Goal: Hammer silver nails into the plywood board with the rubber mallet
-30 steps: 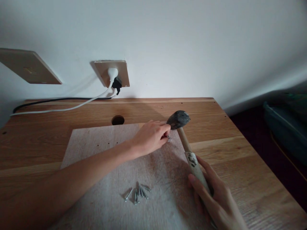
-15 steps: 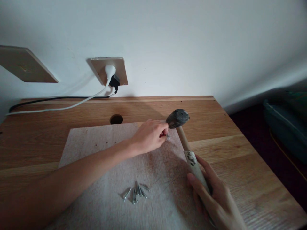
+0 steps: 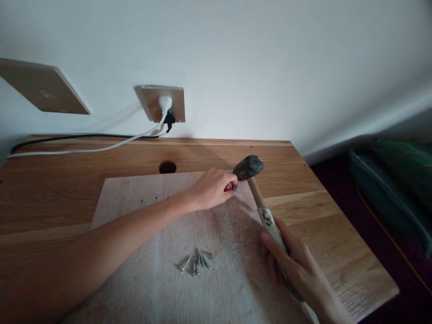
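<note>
On a clock face laid over the view, the left hand (image 3: 212, 190) is just below the centre. Its thumb and forefinger pinch what looks like a nail (image 3: 235, 191), mostly hidden, near the far right corner of the board (image 3: 148, 283); whether its point is in the wood cannot be told. The right hand (image 3: 297, 256), between 4 and 5 o'clock, is wrapped around the pale grip of the hammer (image 3: 258, 195), whose shaft slants up towards 12. The dark head lies at 3 o'clock, close to the centre, beside the left fingertips; contact there is unclear. Loose nails (image 3: 195, 267) lie fanned on the board between 6 and 7.

Compared with half a second ago, the view has turned to the right. The socket plate (image 3: 179, 101) at 10 o'clock has slid towards 12, the near corner of the table (image 3: 324, 234) has come fully into view at 4, and more of the cushions (image 3: 374, 193) shows at 3. The right hand appears slightly higher. The left hand keeps its pinch, the hammer head hardly shifts beside it, and the loose nails keep their arrangement.
</note>
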`<state>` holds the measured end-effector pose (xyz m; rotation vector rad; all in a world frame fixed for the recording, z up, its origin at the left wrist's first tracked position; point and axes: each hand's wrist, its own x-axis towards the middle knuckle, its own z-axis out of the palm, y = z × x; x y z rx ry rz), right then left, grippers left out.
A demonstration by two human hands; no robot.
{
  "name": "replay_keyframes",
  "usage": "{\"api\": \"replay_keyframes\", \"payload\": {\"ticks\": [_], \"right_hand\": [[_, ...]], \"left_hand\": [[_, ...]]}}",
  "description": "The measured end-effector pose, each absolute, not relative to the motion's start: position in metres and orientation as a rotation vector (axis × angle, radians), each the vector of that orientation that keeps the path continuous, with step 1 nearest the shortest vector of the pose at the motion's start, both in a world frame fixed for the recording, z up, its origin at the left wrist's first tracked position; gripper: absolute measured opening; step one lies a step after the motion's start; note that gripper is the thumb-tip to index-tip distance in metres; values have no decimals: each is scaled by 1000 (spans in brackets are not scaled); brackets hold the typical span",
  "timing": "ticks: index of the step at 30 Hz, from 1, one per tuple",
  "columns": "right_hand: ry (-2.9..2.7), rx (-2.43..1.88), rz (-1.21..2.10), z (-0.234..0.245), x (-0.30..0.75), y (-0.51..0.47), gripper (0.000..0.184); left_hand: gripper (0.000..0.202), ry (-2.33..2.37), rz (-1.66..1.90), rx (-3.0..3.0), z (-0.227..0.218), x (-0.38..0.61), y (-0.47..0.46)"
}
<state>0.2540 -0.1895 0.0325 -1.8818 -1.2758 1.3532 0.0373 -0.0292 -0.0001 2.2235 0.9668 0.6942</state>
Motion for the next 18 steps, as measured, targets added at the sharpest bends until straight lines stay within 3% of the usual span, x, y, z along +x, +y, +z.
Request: {"api": "replay_keyframes", "payload": {"ticks": [4, 9, 18], "right_hand": [[-1286, -1812, 1434, 33, 255, -186, 48], [-1373, -1746, 1296, 35, 250, -188, 40], [-1161, -1803, 1254, 45, 232, -213, 50]], "left_hand": [[15, 950, 694, 2227, -1, 36, -30], [10, 988, 775, 2243, -2, 34, -32], [11, 961, 754, 2205, -2, 34, -31]]}}
